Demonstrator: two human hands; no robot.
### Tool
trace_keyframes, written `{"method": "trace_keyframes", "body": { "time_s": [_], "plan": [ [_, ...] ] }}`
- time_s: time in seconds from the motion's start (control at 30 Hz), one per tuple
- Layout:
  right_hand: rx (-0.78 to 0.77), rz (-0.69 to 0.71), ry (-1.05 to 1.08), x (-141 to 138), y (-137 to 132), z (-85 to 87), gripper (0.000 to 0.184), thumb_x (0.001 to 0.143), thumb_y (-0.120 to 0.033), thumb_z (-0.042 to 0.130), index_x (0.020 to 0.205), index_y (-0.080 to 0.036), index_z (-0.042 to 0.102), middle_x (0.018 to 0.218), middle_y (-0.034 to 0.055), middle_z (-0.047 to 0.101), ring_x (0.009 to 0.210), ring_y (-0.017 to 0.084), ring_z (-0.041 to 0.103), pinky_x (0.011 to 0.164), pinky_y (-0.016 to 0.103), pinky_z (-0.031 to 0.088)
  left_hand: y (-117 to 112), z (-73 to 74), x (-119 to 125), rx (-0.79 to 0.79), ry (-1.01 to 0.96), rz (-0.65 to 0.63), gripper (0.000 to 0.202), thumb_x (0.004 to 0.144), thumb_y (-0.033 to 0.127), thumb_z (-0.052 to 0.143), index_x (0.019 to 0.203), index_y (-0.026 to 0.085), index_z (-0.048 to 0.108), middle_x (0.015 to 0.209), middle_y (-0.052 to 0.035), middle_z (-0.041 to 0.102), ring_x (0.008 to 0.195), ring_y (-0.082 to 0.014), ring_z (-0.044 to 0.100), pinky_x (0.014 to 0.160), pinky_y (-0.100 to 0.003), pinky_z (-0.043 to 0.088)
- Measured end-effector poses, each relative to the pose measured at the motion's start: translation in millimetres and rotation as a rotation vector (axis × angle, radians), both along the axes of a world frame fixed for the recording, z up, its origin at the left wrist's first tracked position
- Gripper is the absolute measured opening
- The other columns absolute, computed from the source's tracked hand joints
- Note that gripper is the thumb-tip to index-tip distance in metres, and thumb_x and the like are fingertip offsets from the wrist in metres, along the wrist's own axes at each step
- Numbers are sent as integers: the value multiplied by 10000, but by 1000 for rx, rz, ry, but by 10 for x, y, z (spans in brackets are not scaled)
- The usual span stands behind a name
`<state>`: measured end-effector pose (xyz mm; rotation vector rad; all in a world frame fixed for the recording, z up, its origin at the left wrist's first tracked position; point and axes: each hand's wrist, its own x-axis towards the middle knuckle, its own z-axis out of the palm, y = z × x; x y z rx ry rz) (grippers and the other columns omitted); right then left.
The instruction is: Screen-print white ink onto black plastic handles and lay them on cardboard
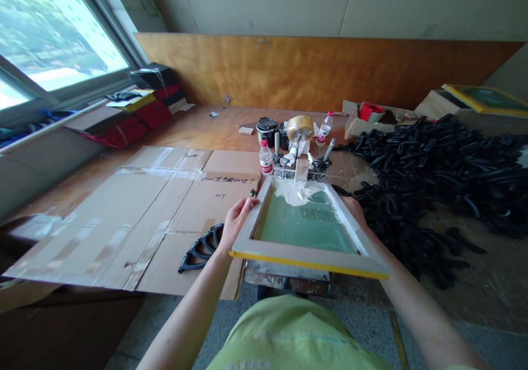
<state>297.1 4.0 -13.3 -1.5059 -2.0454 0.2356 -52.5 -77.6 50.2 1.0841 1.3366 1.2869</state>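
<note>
In front of me is a screen printing frame [309, 253] with pale sides, a yellow front edge and a green mesh. White ink or paste [295, 194] is smeared over the far end of the mesh. My left hand [236, 220] grips the left side of the frame, thumb on top. On the opposite side, my right hand [355, 211] holds the right edge, its fingers mostly hidden by the frame. A clamp fixture [303, 164] stands at the frame's far end. Black curved ribbed parts [201, 249] lie on the cardboard beside my left forearm.
Flattened cardboard [152, 216] covers the table's left side. A large heap of black parts [437, 177] lies to the right. Two bottles, one a red-capped bottle [266, 161], stand near an ink tub [267, 131] and a tape roll [300, 128]. A wooden board [289, 76] rises behind.
</note>
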Motion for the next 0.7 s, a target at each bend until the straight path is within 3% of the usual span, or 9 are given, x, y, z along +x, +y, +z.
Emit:
{"method": "trace_keyframes", "body": {
  "time_s": [0.1,0.2,0.23,0.3,0.4,0.47,0.57,0.7],
  "plan": [
    [132,-106,-23,-76,211,202,303,877,-189,468,1102,-128,662,1081,100,674,993,206,617,885,299,488,-203,-417,-35,-162,-18,-79,530,752,568,625,1094,163,644,739,-4,644,578,-116,542,520,-208,406],
    [243,18,-134,-514,440,332,510,802,-192,641,1297,-139,531,1325,161,515,1189,276,496,1010,396,410,-266,-801,3,-258,-37,-69,724,709,540,675,1312,171,515,735,-6,653,601,-144,583,538,-228,440],
    [241,69,-180,-673,507,345,542,783,-188,670,1300,-140,519,1315,169,511,1184,286,488,1000,404,412,-261,-896,20,-274,-29,-51,752,701,535,681,1333,171,499,735,-8,655,611,-150,592,547,-234,449],
    [169,136,-268,-923,603,323,435,774,-174,682,1194,-155,572,1171,151,587,1085,277,530,924,384,446,-237,-1025,44,-288,-13,-15,746,693,539,681,1323,174,519,744,-15,664,625,-157,604,558,-243,461],
    [12,163,-376,-1073,583,208,151,801,-165,644,950,-164,623,925,110,643,910,246,570,804,336,456,-206,-1101,46,-287,-3,3,702,683,548,683,1272,181,574,769,-27,682,656,-174,622,584,-260,479],
    [-22,204,-407,-1057,442,130,69,811,-140,605,876,-161,620,882,105,646,876,235,568,777,322,442,-202,-1115,35,-291,2,3,674,682,549,684,1238,178,603,790,-37,692,682,-187,632,606,-273,490],
    [10,402,-399,-957,129,94,181,783,-45,526,873,-164,627,877,89,645,899,225,559,772,308,425,-206,-1127,26,-301,3,2,648,688,547,682,1215,175,621,822,-48,703,706,-195,640,631,-284,498],
    [-10,661,-385,-830,-106,223,283,730,4,495,879,-183,646,862,58,648,879,204,564,752,288,418,-207,-1126,37,-305,-8,11,643,682,546,688,1201,170,631,824,-51,705,715,-202,645,637,-289,501]
  ]
}}
